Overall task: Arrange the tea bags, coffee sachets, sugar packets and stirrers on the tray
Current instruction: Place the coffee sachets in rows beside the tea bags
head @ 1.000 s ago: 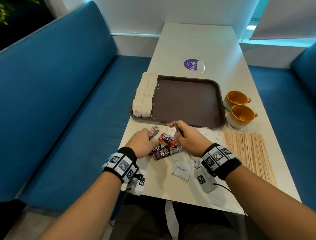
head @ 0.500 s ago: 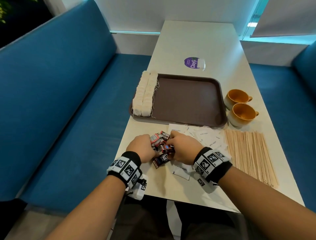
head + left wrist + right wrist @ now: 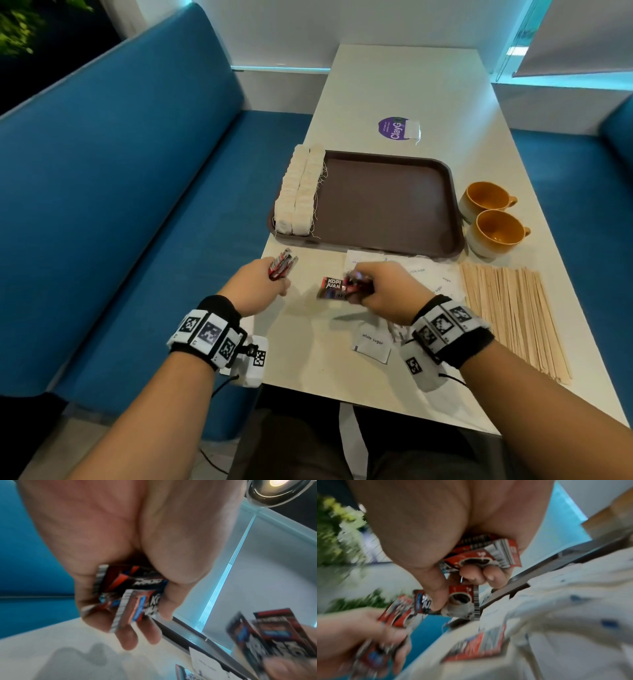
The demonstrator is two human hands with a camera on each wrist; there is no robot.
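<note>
Red sachets: our left hand (image 3: pixel 255 286) grips a bunch of coffee sachets (image 3: pixel 281 264)
Right hand (image 3: pixel 390 291): we're clutching more sachets (image 3: pixel 342 287)
Tray (image 3: pixel 387 205): 2 tea bag rows (image 3: pixel 301 192)

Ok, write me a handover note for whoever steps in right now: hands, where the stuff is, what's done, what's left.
Left hand grips a small stack of coffee sachets above the table's left edge.
Right hand grips more coffee sachets, just short of the tray.
Done: tea bags stand in two rows along the left edge of the tray.
Left: coffee sachets not yet on the tray. Sugar packets lie loose on the table near the right hand, stirrers lie to the right. Two cups stand beside the tray.
</note>
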